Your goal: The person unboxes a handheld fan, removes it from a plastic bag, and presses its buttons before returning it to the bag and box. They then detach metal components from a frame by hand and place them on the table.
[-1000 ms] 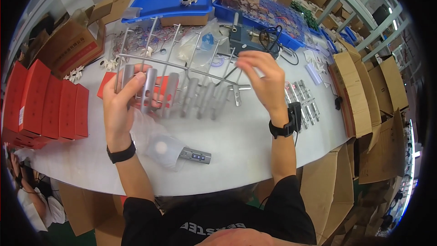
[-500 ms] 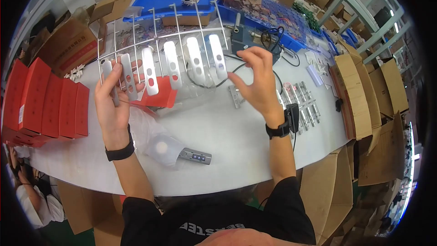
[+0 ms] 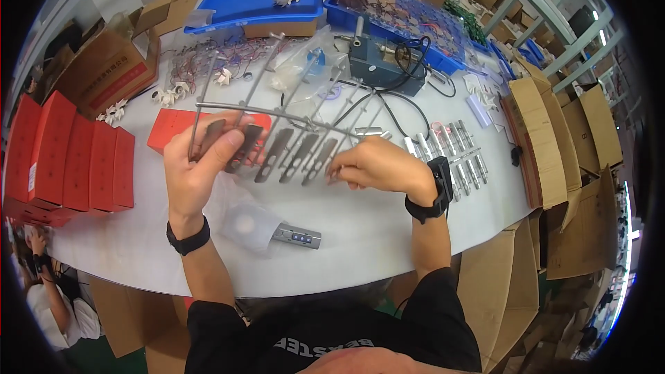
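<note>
A metal wire rack (image 3: 263, 109) with long prongs hangs tilted over the table, held at its left end by my left hand (image 3: 194, 170). My left thumb presses on one of the flat slotted metal plates (image 3: 276, 155) that hang in a row along the rack. These look dark grey from this side. At the rack's right end is my right hand (image 3: 381, 166), its fingers curled in beside the last plate; whatever they pinch is hidden. Below lies a grey metal cylinder (image 3: 296, 235) with small lit marks, partly inside a translucent plastic bag (image 3: 246, 227).
Red boxes (image 3: 55, 152) stand at the left, and another red box (image 3: 170, 128) lies behind the rack. Metal tubes (image 3: 460, 152) lie in rows at right. A blue-grey bench device (image 3: 384, 66) with black cables and a blue tray (image 3: 256, 3) are at the back.
The rack has tipped and come nearer, its plates turning from bright faces to darker ones. My right hand has gone from spread fingers to curled ones, lower at the rack's right end.
</note>
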Motion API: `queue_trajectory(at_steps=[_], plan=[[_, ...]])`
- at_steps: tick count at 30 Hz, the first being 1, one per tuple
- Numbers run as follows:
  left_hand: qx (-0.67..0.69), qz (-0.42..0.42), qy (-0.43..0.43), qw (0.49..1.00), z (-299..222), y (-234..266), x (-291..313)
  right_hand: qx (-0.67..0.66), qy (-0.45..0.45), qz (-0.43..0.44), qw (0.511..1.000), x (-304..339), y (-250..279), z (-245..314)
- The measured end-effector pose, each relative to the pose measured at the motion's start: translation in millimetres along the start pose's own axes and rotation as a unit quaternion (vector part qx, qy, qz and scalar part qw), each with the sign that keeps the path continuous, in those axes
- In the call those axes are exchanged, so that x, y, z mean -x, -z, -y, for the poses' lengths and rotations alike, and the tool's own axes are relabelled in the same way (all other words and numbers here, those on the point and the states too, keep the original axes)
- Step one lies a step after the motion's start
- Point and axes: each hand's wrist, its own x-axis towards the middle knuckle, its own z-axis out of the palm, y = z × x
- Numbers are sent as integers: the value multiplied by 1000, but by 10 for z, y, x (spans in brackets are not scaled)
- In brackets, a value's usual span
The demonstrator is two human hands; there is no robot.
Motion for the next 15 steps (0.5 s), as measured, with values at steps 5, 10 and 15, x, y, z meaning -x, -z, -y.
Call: queue_trajectory(at_steps=[5, 10, 15], plan=[[144, -106, 70, 981, 85, 44, -142, 116, 200, -355, 906, -134, -106, -139], [416, -198, 191, 867, 238, -10, -257, 133, 270, -487, 820, -91, -194, -106], [259, -178, 78, 946, 241, 110, -224, -6, 192, -380, 905, -114, -112, 63]])
